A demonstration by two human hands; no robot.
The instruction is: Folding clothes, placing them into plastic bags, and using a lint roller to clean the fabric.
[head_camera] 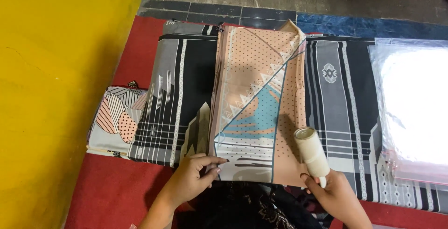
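Right grip (pixel 333 192) closed around lint roller (pixel 311 152), left grip (pixel 193 175) pinching peach patterned cloth (pixel 259 103) edge

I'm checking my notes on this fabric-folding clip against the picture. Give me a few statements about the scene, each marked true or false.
1. The right hand holds a lint roller over the peach dotted cloth. True.
2. The left hand rests flat on the plastic bags. False: it pinches the near edge of the peach dotted cloth; the clear plastic bags lie far right.
3. The peach cloth lies on top of a grey and black striped cloth. True.
4. The surface under the cloths is green. False: it is a red mat.
5. A yellow wall stands on the left. True.
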